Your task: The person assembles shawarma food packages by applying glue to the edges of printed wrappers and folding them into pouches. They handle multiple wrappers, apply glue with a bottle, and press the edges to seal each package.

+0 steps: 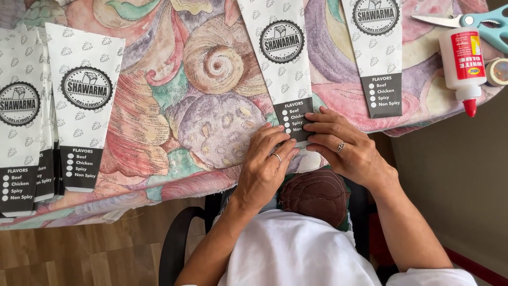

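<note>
Head view looks straight down on us, seated at the near edge of a table [159, 175] covered with a patterned cloth of shells and flowers. We press both hands on the dark bottom end of a long white paper sleeve [283, 58], which lies across the cloth and ends right at the near edge, just in front of our body.

Our left hand [266, 164] lies palm down, fingers together and stretched forward, tips flat on the sleeve's dark end. Our right hand [346, 145] comes in from the right, fingers together and pointing left, laid across the same end. The fingertips of the two hands almost meet on the paper. Both wrists and forearms hang off the table edge, angled back toward our lap.

A second paper sleeve [377, 53] lies just to the right, apart from the first, its dark end short of the edge. At the far right corner a white glue bottle [461, 61] with a red tip lies on its side, beside teal-handled scissors [471, 22] and a roll of tape [498, 71].

Toward the left edge a stack of finished sleeves [32, 122] is well apart from our hands, with a broad stretch of bare cloth between.
</note>
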